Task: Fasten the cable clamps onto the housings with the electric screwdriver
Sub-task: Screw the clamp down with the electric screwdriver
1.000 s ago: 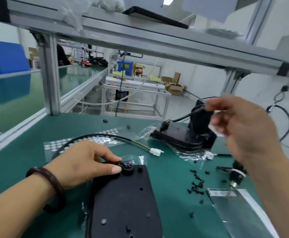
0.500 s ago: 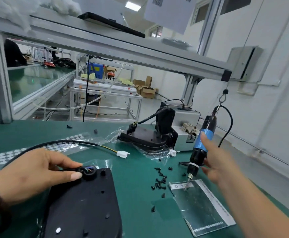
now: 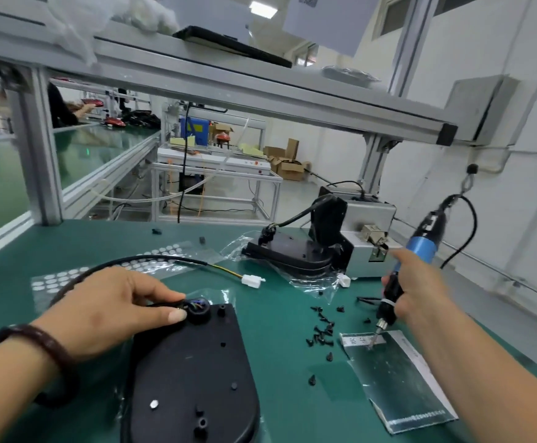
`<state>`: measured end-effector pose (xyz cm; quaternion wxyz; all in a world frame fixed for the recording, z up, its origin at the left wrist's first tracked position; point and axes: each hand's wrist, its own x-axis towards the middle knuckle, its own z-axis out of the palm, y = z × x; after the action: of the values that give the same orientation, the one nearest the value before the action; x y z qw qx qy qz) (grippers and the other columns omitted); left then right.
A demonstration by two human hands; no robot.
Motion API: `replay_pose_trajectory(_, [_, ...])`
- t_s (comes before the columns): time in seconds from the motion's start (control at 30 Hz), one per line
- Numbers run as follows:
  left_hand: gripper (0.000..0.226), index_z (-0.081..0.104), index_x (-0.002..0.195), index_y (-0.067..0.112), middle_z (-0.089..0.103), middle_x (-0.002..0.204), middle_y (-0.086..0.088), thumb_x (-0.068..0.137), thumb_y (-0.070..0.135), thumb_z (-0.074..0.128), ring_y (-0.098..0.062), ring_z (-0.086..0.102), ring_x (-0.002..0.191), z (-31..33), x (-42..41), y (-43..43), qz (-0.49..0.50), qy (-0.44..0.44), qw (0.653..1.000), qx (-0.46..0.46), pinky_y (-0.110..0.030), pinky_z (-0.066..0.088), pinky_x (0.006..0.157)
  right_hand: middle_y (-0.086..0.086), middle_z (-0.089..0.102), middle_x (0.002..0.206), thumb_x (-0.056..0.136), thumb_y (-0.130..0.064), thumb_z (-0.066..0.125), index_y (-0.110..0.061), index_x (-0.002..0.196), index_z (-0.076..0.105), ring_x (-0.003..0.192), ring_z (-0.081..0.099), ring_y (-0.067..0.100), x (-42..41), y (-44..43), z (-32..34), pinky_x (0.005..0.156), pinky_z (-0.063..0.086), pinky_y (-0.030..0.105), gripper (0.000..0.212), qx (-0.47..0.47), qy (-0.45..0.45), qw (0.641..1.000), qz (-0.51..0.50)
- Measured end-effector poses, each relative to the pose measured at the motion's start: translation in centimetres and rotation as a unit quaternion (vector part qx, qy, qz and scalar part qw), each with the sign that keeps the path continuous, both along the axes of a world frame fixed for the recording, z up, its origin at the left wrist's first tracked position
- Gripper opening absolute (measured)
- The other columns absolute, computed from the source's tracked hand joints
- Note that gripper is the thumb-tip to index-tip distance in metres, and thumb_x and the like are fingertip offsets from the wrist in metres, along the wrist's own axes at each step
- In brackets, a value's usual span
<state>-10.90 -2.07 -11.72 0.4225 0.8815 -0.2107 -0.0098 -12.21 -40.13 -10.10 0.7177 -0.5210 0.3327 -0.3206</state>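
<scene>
A flat black housing (image 3: 193, 372) lies on the green mat in front of me. My left hand (image 3: 113, 308) rests at its top edge, thumb and fingers pinching the black cable clamp (image 3: 198, 310) where the black cable (image 3: 139, 262) enters. My right hand (image 3: 417, 292) grips the blue and black electric screwdriver (image 3: 420, 254), which hangs from a hook and cord. Its bit tip (image 3: 371, 346) points down onto a shiny plastic sheet (image 3: 394, 378). Several loose black screws (image 3: 321, 330) lie between the housing and the sheet.
A second black housing (image 3: 292, 251) in clear plastic lies at the back, next to a grey metal box (image 3: 369, 231). A white connector (image 3: 252, 279) ends the cable. A sheet of round white pads (image 3: 107, 273) lies at the left. An aluminium frame (image 3: 228, 81) spans overhead.
My right hand has taken hold of the hanging screwdriver and lowered its tip to the plastic sheet. My left hand has stayed on the clamp. The view swung to the right.
</scene>
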Motion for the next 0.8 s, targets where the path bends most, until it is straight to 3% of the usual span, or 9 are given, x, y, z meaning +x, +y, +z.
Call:
replay_pose_trajectory(0.07, [0.014, 0.077, 0.076, 0.037, 0.071, 0.069, 0.018, 0.065, 0.031, 0.082, 0.009, 0.062, 0.061, 0.1, -0.3, -0.1, -0.001, -0.012, 1.000, -0.009, -0.002, 0.042, 0.059, 0.001, 0.047, 0.066, 0.084, -0.029, 0.070, -0.017, 0.101, 0.048, 0.046, 0.047, 0.013, -0.8, 1.2, 0.7, 0.044, 0.042, 0.025, 0.031, 0.020, -0.052, 0.998, 0.016])
replay_pose_trajectory(0.17, [0.018, 0.077, 0.087, 0.032, 0.071, 0.076, 0.024, 0.069, 0.029, 0.082, 0.012, 0.062, 0.071, -0.2, -0.3, -0.1, 0.011, -0.023, 1.000, 0.001, -0.002, 0.044, 0.067, -0.002, 0.048, 0.063, 0.078, -0.042, 0.074, -0.018, 0.102, 0.046, 0.044, 0.049, 0.010, -2.1, 4.2, 2.6, 0.047, 0.047, 0.022, 0.044, 0.034, -0.140, 0.984, 0.109])
replay_pose_trajectory(0.33, [0.021, 0.075, 0.089, 0.039, 0.070, 0.084, 0.026, 0.069, 0.040, 0.080, 0.014, 0.060, 0.082, -0.6, -0.2, 0.1, 0.022, -0.057, 0.998, 0.035, -0.005, 0.045, 0.078, -0.009, 0.050, 0.065, 0.078, -0.044, 0.068, -0.026, 0.102, 0.043, 0.049, 0.048, 0.009, -2.1, 11.5, 5.7, 0.057, 0.047, 0.022, 0.039, 0.007, -0.266, 0.899, 0.348])
replay_pose_trajectory(0.47, [0.020, 0.073, 0.086, 0.043, 0.065, 0.081, 0.035, 0.067, 0.043, 0.080, 0.018, 0.058, 0.082, -0.7, -0.2, 0.2, 0.027, -0.072, 0.997, 0.027, 0.000, 0.042, 0.074, -0.004, 0.051, 0.065, 0.080, -0.036, 0.068, -0.021, 0.108, 0.044, 0.050, 0.048, 0.012, -0.8, 17.9, 6.7, 0.059, 0.047, 0.027, 0.040, -0.030, -0.334, 0.848, 0.410])
replay_pose_trajectory(0.57, [0.020, 0.073, 0.086, 0.044, 0.067, 0.081, 0.033, 0.066, 0.044, 0.080, 0.017, 0.059, 0.079, -0.8, -0.1, 0.2, 0.028, -0.065, 0.997, 0.021, 0.000, 0.043, 0.072, 0.000, 0.050, 0.065, 0.084, -0.031, 0.065, -0.017, 0.111, 0.045, 0.051, 0.046, 0.015, 0.6, 20.8, 6.5, 0.057, 0.045, 0.030, 0.037, -0.047, -0.354, 0.827, 0.434])
replay_pose_trajectory(0.7, [0.019, 0.071, 0.080, 0.045, 0.065, 0.077, 0.035, 0.064, 0.044, 0.080, 0.014, 0.060, 0.074, -0.9, -0.1, 0.1, 0.030, -0.062, 0.998, 0.007, -0.003, 0.045, 0.070, 0.002, 0.050, 0.063, 0.080, -0.033, 0.065, -0.011, 0.107, 0.043, 0.046, 0.047, 0.016, 1.9, 22.6, 5.3, 0.051, 0.045, 0.030, 0.041, -0.073, -0.323, 0.829, 0.450])
replay_pose_trajectory(0.8, [0.020, 0.069, 0.078, 0.050, 0.066, 0.074, 0.032, 0.062, 0.045, 0.079, 0.008, 0.063, 0.071, -0.8, -0.1, 0.1, 0.021, -0.056, 0.998, -0.007, -0.013, 0.050, 0.068, 0.002, 0.050, 0.062, 0.082, -0.030, 0.064, -0.016, 0.101, 0.051, 0.045, 0.047, 0.016, 2.3, 22.7, 4.2, 0.049, 0.044, 0.029, 0.027, -0.090, -0.319, 0.823, 0.461])
